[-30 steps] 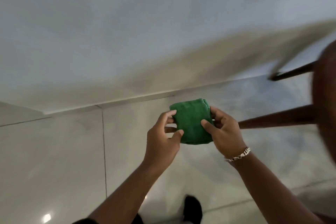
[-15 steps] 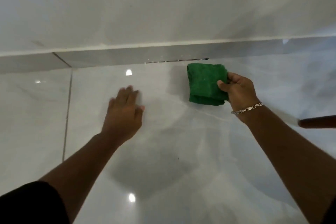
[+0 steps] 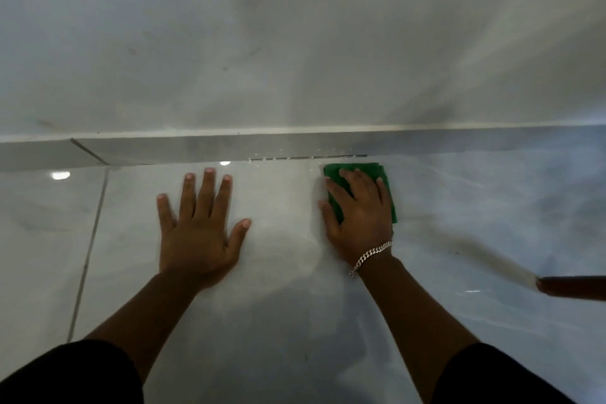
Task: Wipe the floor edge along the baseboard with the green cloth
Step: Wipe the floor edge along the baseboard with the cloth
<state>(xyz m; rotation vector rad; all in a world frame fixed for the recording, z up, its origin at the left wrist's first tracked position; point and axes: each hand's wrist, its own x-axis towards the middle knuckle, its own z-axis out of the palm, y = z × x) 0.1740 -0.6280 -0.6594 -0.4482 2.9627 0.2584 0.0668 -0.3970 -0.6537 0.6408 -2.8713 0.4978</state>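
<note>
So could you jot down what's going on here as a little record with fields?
Setting: glossy tiled floor meeting a baseboard under a pale wall
Left hand: flat on the floor, fingers spread, holding nothing
Right hand: palm down, pressing the green cloth
Cloth: folded, on the floor, right up by the baseboard
Wrist: silver bracelet on the right
Far right: a brown wooden leg, partly in view

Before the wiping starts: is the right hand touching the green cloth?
Touching. The head view shows the right hand pressed flat on the green cloth, fingers spread over it.
</note>
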